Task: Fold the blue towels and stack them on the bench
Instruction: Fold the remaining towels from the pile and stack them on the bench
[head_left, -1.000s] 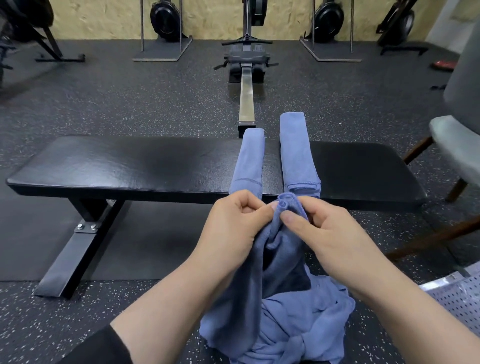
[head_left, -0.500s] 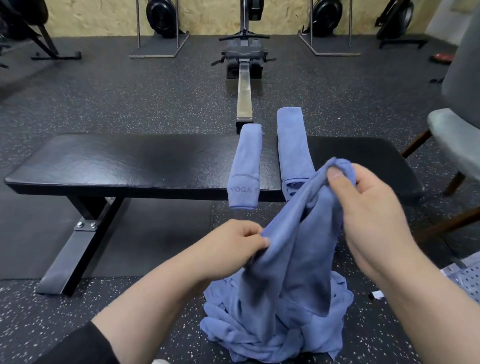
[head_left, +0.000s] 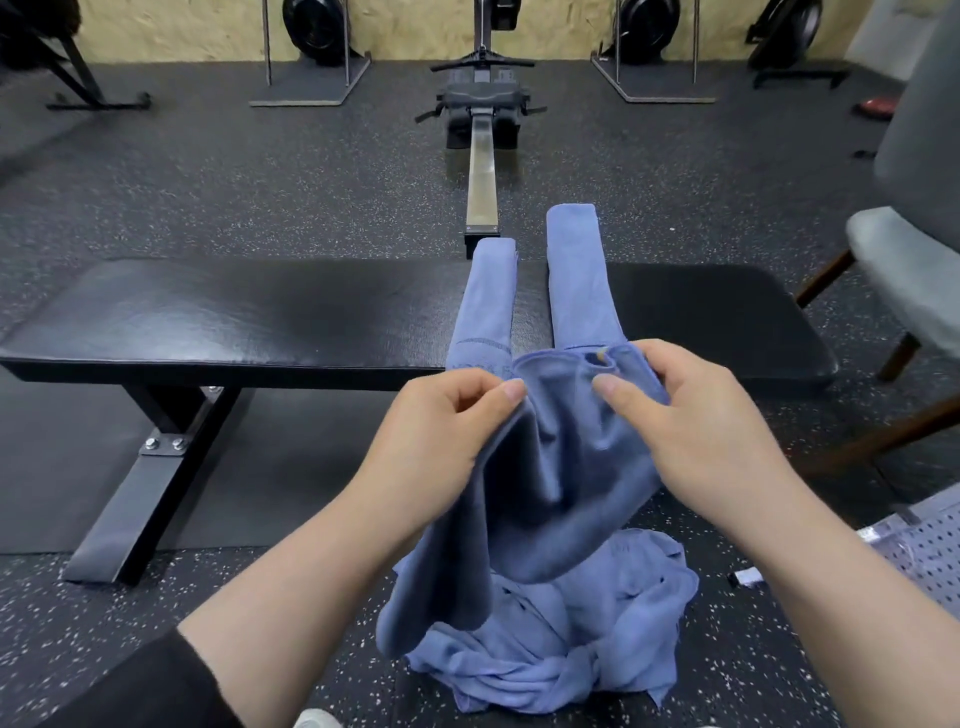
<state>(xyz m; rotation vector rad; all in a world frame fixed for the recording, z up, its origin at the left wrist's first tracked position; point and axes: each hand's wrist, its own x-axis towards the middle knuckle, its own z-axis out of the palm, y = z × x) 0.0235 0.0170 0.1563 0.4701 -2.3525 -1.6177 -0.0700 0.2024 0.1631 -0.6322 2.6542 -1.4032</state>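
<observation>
The raised towel (head_left: 566, 467) and both hands cover the near ends of the two folded towels (head_left: 582, 280) on the black bench (head_left: 208, 317), so only part of a stitched band shows on the left one, and the grey chair (head_left: 914, 228) at the right is cut off by the edge. Beyond the bench a rowing machine (head_left: 483, 135) runs toward the far wall, and a heap of loose towels (head_left: 571, 639) lies on the speckled floor just below the raised one. The left hand (head_left: 441, 431) and right hand (head_left: 696, 431) each pinch the raised towel's top edge between thumb and curled fingers, holding it just near of the bench's front edge, the cloth hanging down between the wrists.
</observation>
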